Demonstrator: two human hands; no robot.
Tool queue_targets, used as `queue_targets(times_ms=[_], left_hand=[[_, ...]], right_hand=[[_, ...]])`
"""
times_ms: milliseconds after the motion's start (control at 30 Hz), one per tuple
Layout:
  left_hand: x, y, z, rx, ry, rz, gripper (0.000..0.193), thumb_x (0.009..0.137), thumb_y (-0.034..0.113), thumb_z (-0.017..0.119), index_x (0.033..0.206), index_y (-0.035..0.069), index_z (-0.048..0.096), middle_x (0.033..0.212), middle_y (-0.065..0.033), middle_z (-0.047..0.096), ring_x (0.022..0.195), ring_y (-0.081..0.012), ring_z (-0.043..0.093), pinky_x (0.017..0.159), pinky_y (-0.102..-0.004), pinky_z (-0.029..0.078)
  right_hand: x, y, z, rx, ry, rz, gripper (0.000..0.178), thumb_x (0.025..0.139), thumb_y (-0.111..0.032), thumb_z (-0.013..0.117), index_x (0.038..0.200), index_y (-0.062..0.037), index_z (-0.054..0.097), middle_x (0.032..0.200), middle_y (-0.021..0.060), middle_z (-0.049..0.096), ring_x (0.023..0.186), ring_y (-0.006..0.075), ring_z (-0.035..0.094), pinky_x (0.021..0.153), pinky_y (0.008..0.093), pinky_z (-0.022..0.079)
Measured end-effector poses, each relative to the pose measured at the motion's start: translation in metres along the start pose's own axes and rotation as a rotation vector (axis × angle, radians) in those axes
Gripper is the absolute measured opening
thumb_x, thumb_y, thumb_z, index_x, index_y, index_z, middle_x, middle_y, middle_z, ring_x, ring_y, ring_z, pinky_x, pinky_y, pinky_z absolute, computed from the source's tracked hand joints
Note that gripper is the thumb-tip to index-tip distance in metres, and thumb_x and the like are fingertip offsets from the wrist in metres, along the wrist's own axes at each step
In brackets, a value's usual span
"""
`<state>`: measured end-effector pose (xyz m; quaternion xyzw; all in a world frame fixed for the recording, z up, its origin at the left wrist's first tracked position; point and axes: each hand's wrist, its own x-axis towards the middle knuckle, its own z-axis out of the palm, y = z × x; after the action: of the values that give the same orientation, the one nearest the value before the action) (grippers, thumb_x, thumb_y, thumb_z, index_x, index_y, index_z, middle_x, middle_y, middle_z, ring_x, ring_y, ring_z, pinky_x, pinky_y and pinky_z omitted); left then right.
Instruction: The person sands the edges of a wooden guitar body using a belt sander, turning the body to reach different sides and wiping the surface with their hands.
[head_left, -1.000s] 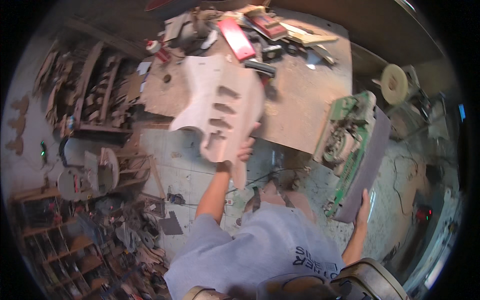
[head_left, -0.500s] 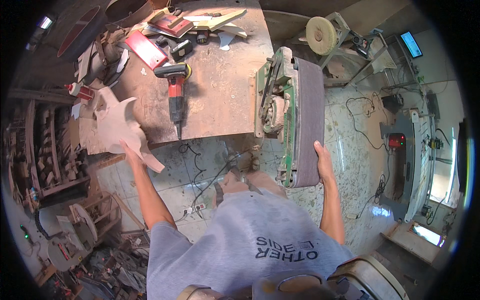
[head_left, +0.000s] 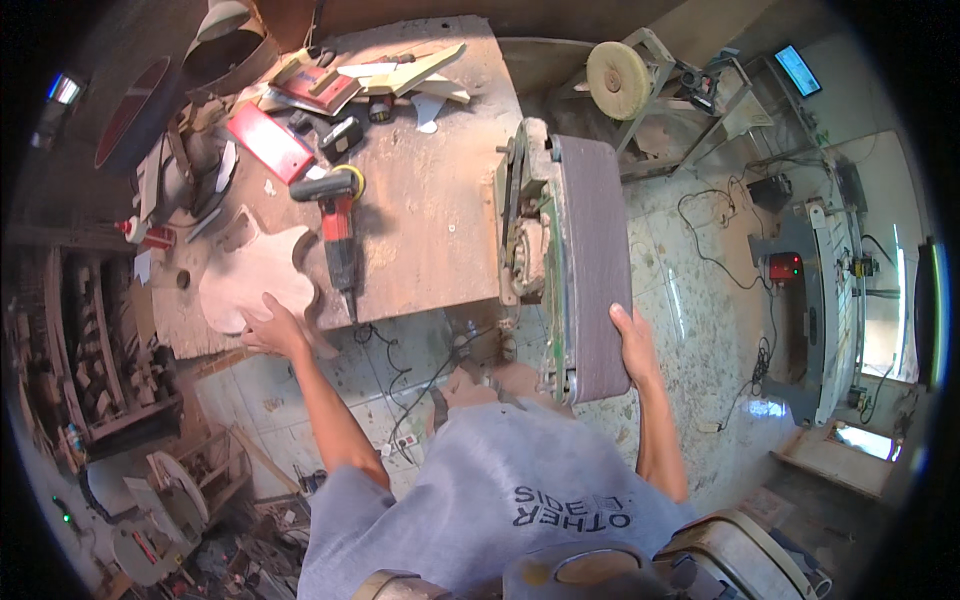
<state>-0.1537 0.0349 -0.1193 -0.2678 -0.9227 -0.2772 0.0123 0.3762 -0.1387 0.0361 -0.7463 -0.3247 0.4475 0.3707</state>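
A pale wooden guitar body (head_left: 258, 270) with curved horns lies at the front left of the workbench, its lower tip by the bench edge. My left hand (head_left: 272, 330) grips its near edge, one finger stretched over the top face. On the right, a green belt sander (head_left: 528, 250) carries a wide grey sanding belt (head_left: 592, 260). My right hand (head_left: 636, 345) holds the belt's right edge near its lower end; some of its fingers are hidden. Between the two stands out a red and black angle grinder (head_left: 338, 235) with a yellow-rimmed disc, lying on the bench.
Red boxes (head_left: 270, 143), wood offcuts (head_left: 425, 72) and a cordless drill (head_left: 340, 138) crowd the back of the workbench (head_left: 430, 220). A red-capped bottle (head_left: 150, 235) stands at its left edge. Behind the sander is a buffing wheel (head_left: 617, 82). Cables (head_left: 395, 365) trail over the tiled floor.
The guitar body has turned and now lies flatter on the bench, where before its end jutted past the edge. My left hand moved with it. My right hand stays at the belt; the view has shifted.
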Motion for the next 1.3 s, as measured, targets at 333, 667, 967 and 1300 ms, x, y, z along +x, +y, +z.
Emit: queue_targets(times_ms=[333, 667, 967, 1300], left_hand=[[-0.149, 0.392, 0.049, -0.685, -1.519, 1.007, 0.061, 0.110, 0.053, 0.041, 0.137, 0.006, 0.069, 0.142, -0.0146, 0.066, 0.136, -0.0259, 0.057, 0.119, -0.0388, 0.037], [-0.143, 0.365, 0.072, -0.698, -1.632, 0.949, 0.059, 0.113, 0.050, 0.037, 0.118, 0.008, 0.078, 0.108, -0.0074, 0.073, 0.101, -0.0188, 0.062, 0.096, -0.0335, 0.047], [-0.092, 0.304, 0.041, -0.699, -1.543, 0.930, 0.059, 0.113, 0.047, 0.043, 0.161, 0.013, 0.033, 0.154, -0.0152, 0.051, 0.145, -0.0262, 0.046, 0.122, -0.0402, 0.031], [-0.073, 0.368, 0.094, -0.525, -1.464, 1.298, 0.059, 0.114, 0.050, 0.037, 0.159, 0.012, 0.040, 0.155, -0.0133, 0.050, 0.149, -0.0268, 0.041, 0.123, -0.0404, 0.032]], right_hand=[[0.000, -0.002, -0.003, -0.017, -0.004, 0.022, 0.064, 0.102, -0.043, 0.062, 0.143, 0.0063, 0.056, 0.135, 0.0176, 0.065, 0.123, 0.0256, 0.060, 0.109, 0.0390, 0.044], [0.027, -0.016, -0.022, -0.150, -0.094, -0.019, 0.069, 0.100, -0.041, 0.067, 0.150, 0.0050, 0.052, 0.137, 0.0173, 0.065, 0.125, 0.0248, 0.060, 0.108, 0.0376, 0.045], [0.094, -0.068, -0.043, -0.254, -0.335, -0.056, 0.076, 0.098, -0.046, 0.069, 0.154, 0.0007, 0.050, 0.138, 0.0193, 0.065, 0.123, 0.0259, 0.062, 0.108, 0.0379, 0.046], [0.046, -0.046, 0.046, 0.063, -0.166, -0.004, 0.078, 0.098, -0.047, 0.069, 0.155, 0.0023, 0.048, 0.141, 0.0233, 0.063, 0.129, 0.0286, 0.061, 0.112, 0.0397, 0.045]])
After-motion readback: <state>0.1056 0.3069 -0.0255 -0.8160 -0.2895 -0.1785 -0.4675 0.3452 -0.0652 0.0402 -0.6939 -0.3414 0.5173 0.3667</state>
